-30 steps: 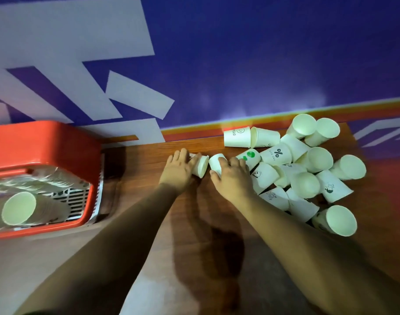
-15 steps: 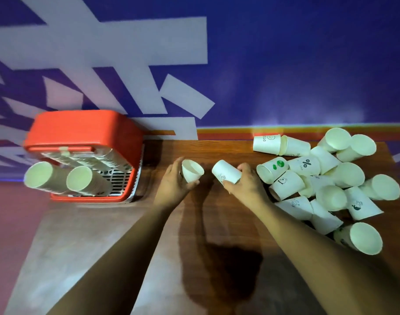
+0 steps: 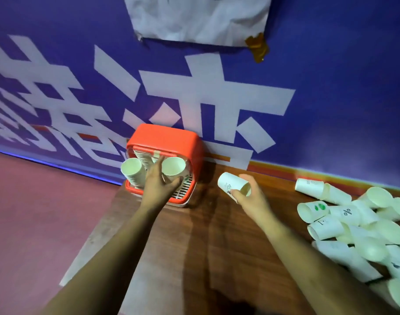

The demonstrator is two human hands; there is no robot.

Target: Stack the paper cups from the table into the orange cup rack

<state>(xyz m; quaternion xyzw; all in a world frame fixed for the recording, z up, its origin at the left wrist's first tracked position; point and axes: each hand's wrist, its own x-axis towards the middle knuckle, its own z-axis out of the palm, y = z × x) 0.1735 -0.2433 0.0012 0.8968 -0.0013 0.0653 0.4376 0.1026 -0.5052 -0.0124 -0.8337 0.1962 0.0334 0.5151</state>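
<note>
left grip (image 3: 159, 183) pinches a cup (image 3: 173, 168) at orange rack (image 3: 164, 136), right grip (image 3: 253, 201) a printed cup (image 3: 230, 184); wooden table (image 3: 217, 235), purple wall (image 3: 331, 87).

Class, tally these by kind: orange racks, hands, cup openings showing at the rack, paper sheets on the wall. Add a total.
orange rack: 1
hands, left hand and right hand: 2
cup openings at the rack: 2
paper sheet: 1
Total: 6

A blue wall (image 3: 331, 87) rises behind the far edge of the worktop (image 3: 205, 235), painted with large white characters (image 3: 194, 87). A creased white sheet (image 3: 199, 17) hangs high on it, brown tape (image 3: 257, 47) at its lower right corner. An orange stripe (image 3: 285, 172) runs along the wall's foot. Reddish floor (image 3: 35, 212) lies beyond the worktop's left edge.
</note>
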